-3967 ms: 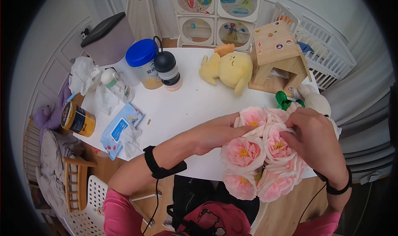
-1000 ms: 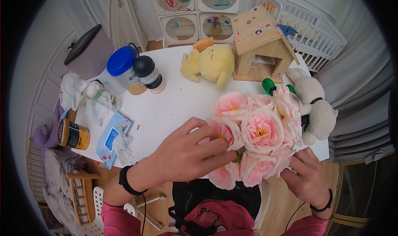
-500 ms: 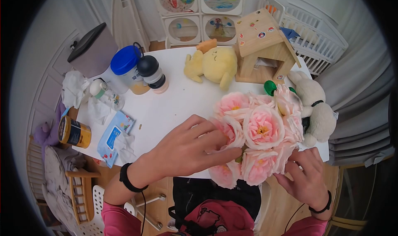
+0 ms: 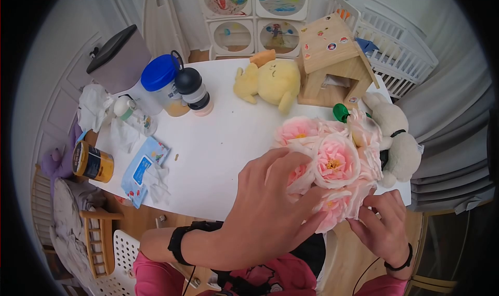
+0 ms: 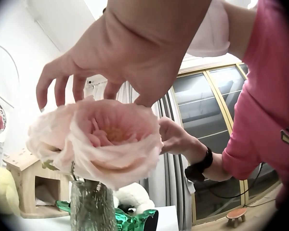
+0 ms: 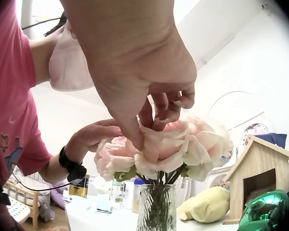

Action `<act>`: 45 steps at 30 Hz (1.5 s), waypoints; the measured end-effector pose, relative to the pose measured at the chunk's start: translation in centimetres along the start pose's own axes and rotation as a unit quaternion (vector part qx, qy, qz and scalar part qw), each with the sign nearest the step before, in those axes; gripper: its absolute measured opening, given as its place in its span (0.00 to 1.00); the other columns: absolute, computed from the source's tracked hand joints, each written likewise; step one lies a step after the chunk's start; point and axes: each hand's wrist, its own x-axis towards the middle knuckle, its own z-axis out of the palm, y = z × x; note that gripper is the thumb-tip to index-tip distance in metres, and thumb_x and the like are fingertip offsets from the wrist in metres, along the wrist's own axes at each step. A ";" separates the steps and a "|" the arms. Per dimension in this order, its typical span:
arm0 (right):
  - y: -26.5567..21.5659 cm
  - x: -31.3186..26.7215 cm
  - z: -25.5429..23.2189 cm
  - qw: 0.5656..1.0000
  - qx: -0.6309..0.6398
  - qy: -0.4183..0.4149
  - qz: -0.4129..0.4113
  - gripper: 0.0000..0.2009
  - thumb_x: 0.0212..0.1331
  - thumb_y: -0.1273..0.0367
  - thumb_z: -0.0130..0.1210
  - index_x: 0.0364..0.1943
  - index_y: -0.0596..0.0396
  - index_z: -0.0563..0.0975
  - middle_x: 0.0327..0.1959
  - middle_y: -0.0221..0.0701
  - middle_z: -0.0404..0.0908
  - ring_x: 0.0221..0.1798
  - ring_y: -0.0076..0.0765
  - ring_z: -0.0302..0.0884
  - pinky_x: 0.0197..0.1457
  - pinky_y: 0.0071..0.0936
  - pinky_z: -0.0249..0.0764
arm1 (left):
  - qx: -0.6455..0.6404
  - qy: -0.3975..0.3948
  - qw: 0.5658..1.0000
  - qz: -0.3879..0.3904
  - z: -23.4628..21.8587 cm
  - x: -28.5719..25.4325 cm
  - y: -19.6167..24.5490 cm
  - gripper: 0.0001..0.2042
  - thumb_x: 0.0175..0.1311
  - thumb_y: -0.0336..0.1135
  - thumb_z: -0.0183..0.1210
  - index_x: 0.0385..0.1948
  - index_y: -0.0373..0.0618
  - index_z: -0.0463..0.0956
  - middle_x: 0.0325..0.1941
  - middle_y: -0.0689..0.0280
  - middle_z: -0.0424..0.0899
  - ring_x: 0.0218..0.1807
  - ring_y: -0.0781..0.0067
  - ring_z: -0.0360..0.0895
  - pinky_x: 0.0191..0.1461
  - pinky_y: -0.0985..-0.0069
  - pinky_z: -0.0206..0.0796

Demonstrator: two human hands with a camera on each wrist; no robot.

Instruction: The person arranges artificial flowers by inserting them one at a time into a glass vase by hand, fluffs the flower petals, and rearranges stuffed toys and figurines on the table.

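A bunch of pink flowers [image 4: 335, 163] stands at the table's near right, its stems in a ribbed clear glass vase [image 6: 156, 207]. My left hand [image 4: 270, 207] spreads over the bunch's near left side. In the left wrist view, its separated fingers [image 5: 60, 91] arch down to the petals of a wide bloom [image 5: 115, 139]. At the near right edge of the bunch is my right hand [image 4: 384, 226]. Its thumb and fingers pinch the petals of a pale pink bloom [image 6: 159, 147], as the right wrist view shows. The vase is hidden under the blooms in the head view.
Behind the flowers are a wooden toy house [image 4: 332, 62], a yellow plush toy [image 4: 275, 85] and a white plush toy [image 4: 400, 140]. A shiny green object [image 4: 340, 112] sits close by. At left stand a blue-lidded tub [image 4: 161, 83], a black-topped bottle [image 4: 192, 90] and a wipes pack [image 4: 144, 168].
Four seconds ago my right hand was on top of the bunch; it now sits at the near right edge. My left hand has just moved right and spread further over the blooms.
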 end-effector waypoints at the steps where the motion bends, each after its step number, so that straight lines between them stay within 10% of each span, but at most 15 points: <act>1: 0.0 -0.1 0.0 1.000 0.001 0.002 0.000 0.15 0.33 0.71 0.68 0.29 0.57 0.78 0.35 0.31 0.75 0.28 0.34 0.67 0.32 0.32 0.59 | -0.001 0.000 1.000 0.001 0.4 -0.1 -0.1 0.19 0.44 0.39 0.71 0.39 0.48 0.80 0.53 0.56 0.70 0.58 0.51 0.66 0.58 0.59 0.60; 9: 0.0 0.3 0.2 1.000 0.024 0.007 -0.011 0.14 0.33 0.73 0.66 0.30 0.57 0.79 0.35 0.30 0.76 0.29 0.33 0.69 0.32 0.30 0.61 | -0.070 0.037 0.997 0.022 0.5 -0.6 -0.7 0.12 0.46 0.25 0.68 0.34 0.43 0.79 0.54 0.52 0.71 0.54 0.53 0.73 0.53 0.63 0.71; 36: 0.3 -0.1 3.1 0.978 0.127 0.148 0.079 0.18 0.43 0.76 0.66 0.42 0.59 0.78 0.31 0.34 0.72 0.29 0.33 0.68 0.31 0.25 0.64 | 0.028 0.001 0.999 -0.015 -3.2 -0.3 -2.1 0.16 0.42 0.29 0.71 0.35 0.46 0.78 0.53 0.59 0.72 0.59 0.47 0.69 0.60 0.55 0.63; 41: -1.2 -2.3 8.5 0.818 0.316 0.402 0.264 0.14 0.54 0.70 0.62 0.40 0.60 0.71 0.31 0.29 0.73 0.31 0.24 0.68 0.37 0.19 0.63 | 0.023 -0.012 1.000 0.004 -1.8 -0.5 -0.3 0.17 0.43 0.36 0.72 0.37 0.50 0.78 0.54 0.59 0.72 0.60 0.47 0.68 0.62 0.48 0.59; 45: -2.2 -1.4 7.0 0.714 0.518 0.229 0.411 0.18 0.58 0.68 0.60 0.49 0.64 0.73 0.39 0.31 0.80 0.38 0.18 0.73 0.42 0.19 0.69 | 0.009 -0.004 1.000 0.022 -1.2 -0.7 -0.5 0.14 0.44 0.37 0.71 0.35 0.52 0.80 0.53 0.62 0.74 0.60 0.48 0.68 0.62 0.44 0.57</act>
